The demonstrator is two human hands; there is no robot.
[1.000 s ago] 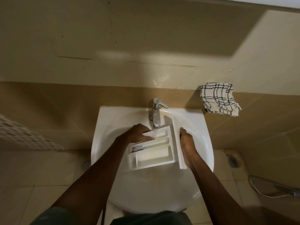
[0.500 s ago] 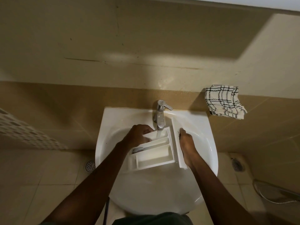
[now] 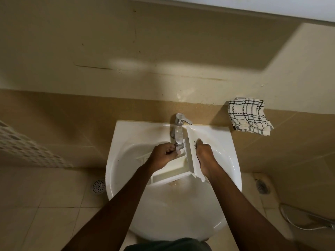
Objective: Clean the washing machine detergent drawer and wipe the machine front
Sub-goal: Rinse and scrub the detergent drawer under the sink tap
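From over the person's shoulders, the white detergent drawer [image 3: 174, 171] is sitting in the basin of the sink [image 3: 181, 211], just below the chrome tap [image 3: 178, 130], its front panel turned to the right of the spout. The left hand [image 3: 164, 155] is curling in a loose fist at the drawer's back end, right under the spout; whether it is pinching anything, I cannot tell. The right hand [image 3: 204, 154] is gripping the front panel, fingers lying along it. A checked cloth [image 3: 248, 115] is resting on the ledge to the right of the tap, well apart from the sink.
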